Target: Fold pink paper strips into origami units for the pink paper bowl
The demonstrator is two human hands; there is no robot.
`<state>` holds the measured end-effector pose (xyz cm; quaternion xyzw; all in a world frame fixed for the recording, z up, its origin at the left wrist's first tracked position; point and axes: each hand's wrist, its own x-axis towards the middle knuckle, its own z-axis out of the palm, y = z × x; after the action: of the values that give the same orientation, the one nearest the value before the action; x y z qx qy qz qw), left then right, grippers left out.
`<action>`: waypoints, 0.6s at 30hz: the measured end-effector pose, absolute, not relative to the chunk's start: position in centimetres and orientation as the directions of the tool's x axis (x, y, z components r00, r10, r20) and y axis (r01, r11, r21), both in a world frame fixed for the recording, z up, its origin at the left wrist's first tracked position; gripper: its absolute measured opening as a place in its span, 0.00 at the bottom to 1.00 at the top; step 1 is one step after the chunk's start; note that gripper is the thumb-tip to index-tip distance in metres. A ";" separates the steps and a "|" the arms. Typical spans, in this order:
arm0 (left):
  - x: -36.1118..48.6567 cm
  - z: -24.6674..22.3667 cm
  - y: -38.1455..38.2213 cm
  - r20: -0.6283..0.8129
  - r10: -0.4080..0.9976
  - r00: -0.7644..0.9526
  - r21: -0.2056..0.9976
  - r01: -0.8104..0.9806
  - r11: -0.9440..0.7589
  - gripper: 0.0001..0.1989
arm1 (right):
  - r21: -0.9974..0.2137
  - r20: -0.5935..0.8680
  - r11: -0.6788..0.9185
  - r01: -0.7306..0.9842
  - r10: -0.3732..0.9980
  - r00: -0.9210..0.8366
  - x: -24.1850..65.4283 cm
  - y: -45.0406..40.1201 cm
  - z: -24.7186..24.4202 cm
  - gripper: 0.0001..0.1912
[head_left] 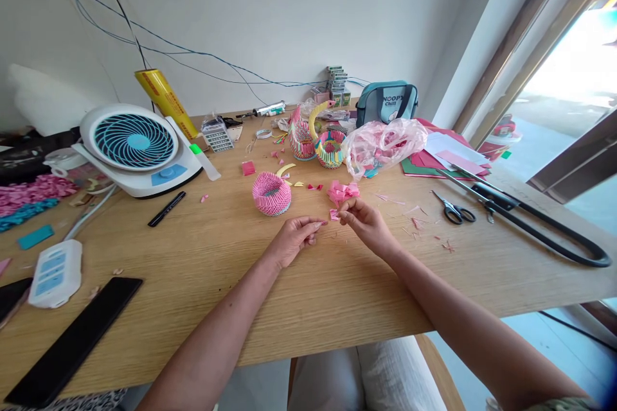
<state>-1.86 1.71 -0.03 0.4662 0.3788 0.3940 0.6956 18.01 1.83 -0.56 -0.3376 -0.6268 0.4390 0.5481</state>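
My left hand [297,239] is closed in a pinch, with a tiny pink bit of paper at its fingertips. Facing it, my right hand [365,225] pinches too, and a small pink paper piece [333,214] shows at its thumb and forefinger. Just behind the right hand lies a heap of pink paper strips [343,191]. A round pink basket of folded paper pieces [272,195] stands behind my left hand, and a curved yellow paper piece [285,170] rests by its rim. Small yellow and dark pink folded pieces [315,187] lie between basket and heap.
Two colourful folded-paper swans [330,149] stand at the back beside a pink plastic bag [385,141]. Scissors [453,209] and a long black-handled tool [511,202] lie on the right. On the left are a fan [139,148], a black pen [166,209] and a power strip [56,275].
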 end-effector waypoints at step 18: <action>-0.9 0.3 0.8 -0.099 0.935 0.341 0.954 -0.234 0.186 0.17 | -0.910 0.383 0.404 0.089 0.904 -0.191 17.2 2.3 -2.5 0.13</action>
<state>-0.94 0.82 0.34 0.4669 0.3751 0.4347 0.6726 17.16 2.31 -2.52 -0.3748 -0.6619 0.3966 0.5138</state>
